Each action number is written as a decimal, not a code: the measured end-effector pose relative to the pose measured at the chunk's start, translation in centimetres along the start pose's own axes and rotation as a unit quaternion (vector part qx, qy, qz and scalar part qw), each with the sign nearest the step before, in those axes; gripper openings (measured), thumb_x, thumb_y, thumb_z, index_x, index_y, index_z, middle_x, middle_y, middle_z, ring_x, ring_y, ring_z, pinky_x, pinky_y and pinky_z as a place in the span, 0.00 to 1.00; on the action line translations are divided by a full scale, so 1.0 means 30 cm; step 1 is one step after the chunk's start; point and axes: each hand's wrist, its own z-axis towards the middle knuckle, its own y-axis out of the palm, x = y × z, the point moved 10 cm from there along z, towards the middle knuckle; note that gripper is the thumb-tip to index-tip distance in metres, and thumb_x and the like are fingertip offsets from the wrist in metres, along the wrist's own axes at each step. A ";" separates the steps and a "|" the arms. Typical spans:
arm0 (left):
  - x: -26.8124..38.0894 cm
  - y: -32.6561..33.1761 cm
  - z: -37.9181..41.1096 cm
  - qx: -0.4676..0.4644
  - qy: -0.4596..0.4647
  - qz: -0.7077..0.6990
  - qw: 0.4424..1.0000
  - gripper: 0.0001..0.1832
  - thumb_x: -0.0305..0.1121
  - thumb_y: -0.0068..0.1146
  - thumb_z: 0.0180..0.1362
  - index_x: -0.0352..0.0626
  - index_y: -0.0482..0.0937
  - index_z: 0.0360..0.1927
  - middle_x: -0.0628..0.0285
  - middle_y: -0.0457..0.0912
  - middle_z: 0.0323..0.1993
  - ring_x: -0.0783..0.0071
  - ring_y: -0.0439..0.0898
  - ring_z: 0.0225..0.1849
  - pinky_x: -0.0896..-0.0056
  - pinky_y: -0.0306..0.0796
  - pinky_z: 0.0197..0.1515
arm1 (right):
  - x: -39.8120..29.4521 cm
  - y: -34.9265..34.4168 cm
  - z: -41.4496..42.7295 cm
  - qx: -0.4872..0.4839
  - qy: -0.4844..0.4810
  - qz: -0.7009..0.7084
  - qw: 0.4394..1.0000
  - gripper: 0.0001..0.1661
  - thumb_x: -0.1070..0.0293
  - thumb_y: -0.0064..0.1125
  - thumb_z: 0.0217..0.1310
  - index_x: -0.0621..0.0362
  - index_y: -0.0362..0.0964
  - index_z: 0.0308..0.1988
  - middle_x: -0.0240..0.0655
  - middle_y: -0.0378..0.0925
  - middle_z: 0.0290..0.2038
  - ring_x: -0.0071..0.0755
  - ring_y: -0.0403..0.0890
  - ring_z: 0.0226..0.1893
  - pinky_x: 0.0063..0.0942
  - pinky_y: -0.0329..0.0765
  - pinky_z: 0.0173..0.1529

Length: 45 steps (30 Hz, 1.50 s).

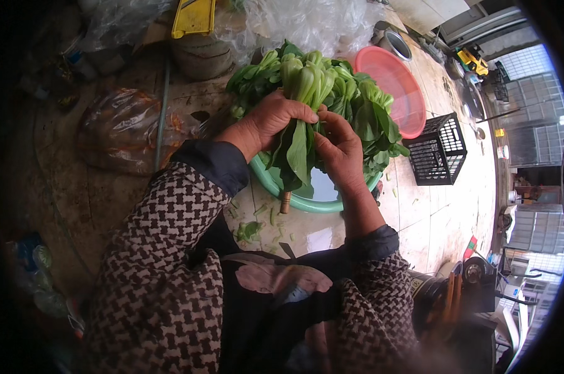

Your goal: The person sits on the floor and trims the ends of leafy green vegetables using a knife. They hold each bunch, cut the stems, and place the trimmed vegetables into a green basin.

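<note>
A bunch of bok choy (306, 84) stands in my grasp, pale stem bases up and leaves hanging down. My left hand (277, 114) is wrapped around it from the left, thumb across the front. From the right, my right hand (340, 149) pinches the leaves with thumb and forefinger close to the left thumb. Below and behind lies a green plastic basin (305, 204) holding water and a heap of more bok choy (378, 114). A wooden handle (285, 202) shows at the basin's near rim; what it belongs to is hidden.
A pink plastic basin (410, 84) and a black plastic crate (438, 149) stand to the right. At left lies a filled plastic bag (123, 131) beside a thin hose (162, 121). A yellow slicer (193, 18) rests on a bucket (202, 58). Leaf scraps (249, 231) litter the tiles.
</note>
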 end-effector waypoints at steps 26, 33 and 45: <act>0.225 -0.141 -0.094 0.203 0.188 0.142 0.950 0.12 0.22 0.61 0.42 0.37 0.79 0.35 0.64 0.80 0.31 0.72 0.78 0.35 0.70 0.71 0.42 | -0.010 -0.197 0.273 0.147 0.024 -0.359 0.921 0.23 0.52 0.58 0.56 0.62 0.79 0.38 0.46 0.82 0.33 0.41 0.83 0.35 0.34 0.77 0.42; 0.197 -0.128 -0.097 0.220 0.199 0.135 0.945 0.12 0.22 0.66 0.41 0.39 0.78 0.32 0.65 0.79 0.29 0.74 0.78 0.32 0.72 0.71 0.38 | 0.144 -0.167 0.489 0.040 0.179 -0.552 0.813 0.37 0.39 0.57 0.49 0.67 0.79 0.37 0.54 0.80 0.39 0.53 0.81 0.42 0.42 0.76 0.48; 0.208 -0.162 -0.045 0.199 0.219 0.163 0.941 0.19 0.26 0.68 0.49 0.40 0.78 0.46 0.65 0.81 0.40 0.77 0.79 0.41 0.72 0.72 0.45 | 0.070 -0.199 0.369 0.053 0.117 -0.146 0.981 0.16 0.63 0.61 0.53 0.65 0.77 0.38 0.31 0.79 0.29 0.25 0.78 0.29 0.23 0.75 0.35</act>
